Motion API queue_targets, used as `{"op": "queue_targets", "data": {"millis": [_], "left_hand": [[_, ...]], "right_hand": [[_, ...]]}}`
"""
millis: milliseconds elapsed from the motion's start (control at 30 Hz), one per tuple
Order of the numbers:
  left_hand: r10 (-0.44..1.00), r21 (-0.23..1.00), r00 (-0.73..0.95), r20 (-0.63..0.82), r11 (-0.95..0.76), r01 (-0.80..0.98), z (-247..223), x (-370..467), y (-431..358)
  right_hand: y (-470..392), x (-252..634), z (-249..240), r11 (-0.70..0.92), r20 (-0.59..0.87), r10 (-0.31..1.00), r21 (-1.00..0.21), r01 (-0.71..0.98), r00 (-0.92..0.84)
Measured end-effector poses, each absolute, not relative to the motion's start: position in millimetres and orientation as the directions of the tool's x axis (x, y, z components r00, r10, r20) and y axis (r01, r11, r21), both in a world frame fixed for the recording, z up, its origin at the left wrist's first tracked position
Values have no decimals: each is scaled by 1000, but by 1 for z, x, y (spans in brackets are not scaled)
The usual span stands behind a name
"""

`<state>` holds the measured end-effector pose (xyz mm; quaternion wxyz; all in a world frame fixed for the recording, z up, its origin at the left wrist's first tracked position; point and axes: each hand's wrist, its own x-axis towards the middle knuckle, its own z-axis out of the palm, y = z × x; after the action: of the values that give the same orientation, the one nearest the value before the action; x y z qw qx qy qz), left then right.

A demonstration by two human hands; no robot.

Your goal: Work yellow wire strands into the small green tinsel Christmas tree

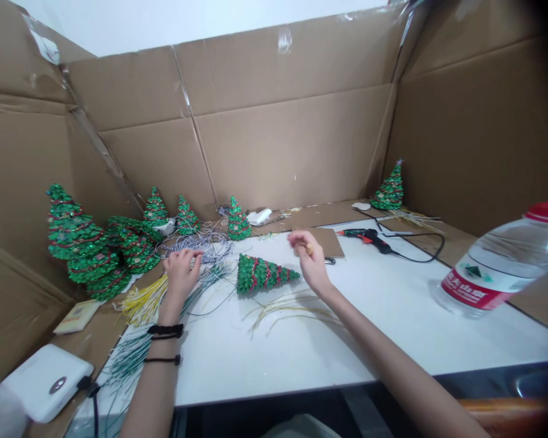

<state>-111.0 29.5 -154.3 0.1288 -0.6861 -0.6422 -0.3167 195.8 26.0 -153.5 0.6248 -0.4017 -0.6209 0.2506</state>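
A small green Christmas tree with red garlands lies on its side on the white tabletop, its tip pointing right. My right hand is raised just beyond that tip with its fingers curled. A small yellowish thing shows at the fingers, too small to name. My left hand hovers at the edge of a tangle of silvery wire, thumb and forefinger apart, with nothing visible between them. Bundles of yellow strands and dark green strands lie beneath and beside my left forearm. Pale strands lie in front of the tree.
Several finished trees stand at the left, and another tree stands far right. A glue gun with its cord lies behind a water bottle. Cardboard walls enclose the table. A white power bank sits front left.
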Motion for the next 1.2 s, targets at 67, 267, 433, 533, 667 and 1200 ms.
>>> {"op": "queue_targets", "data": {"millis": [67,267,433,533,667,1200], "left_hand": [[740,239,-11,672,-203,950,-154,-90,25],[658,287,101,746,-455,843,-163,-39,3],[471,254,96,877,-624,739,-172,-23,-5],[449,291,92,889,-708,644,-176,-19,-3],[538,471,-4,843,-736,486,-180,-18,-2],[470,269,305,828,-811,520,-174,12,-14]], "right_hand": [[14,188,-152,561,540,826,-761,326,-160],[-12,156,-168,653,209,757,-279,704,-619],[-13,146,-179,599,92,800,-172,782,-593],[-12,147,-177,573,67,817,-214,791,-573],[-8,156,-165,590,148,784,-482,648,-603],[1,167,-150,207,244,857,-970,-129,-454]]}}
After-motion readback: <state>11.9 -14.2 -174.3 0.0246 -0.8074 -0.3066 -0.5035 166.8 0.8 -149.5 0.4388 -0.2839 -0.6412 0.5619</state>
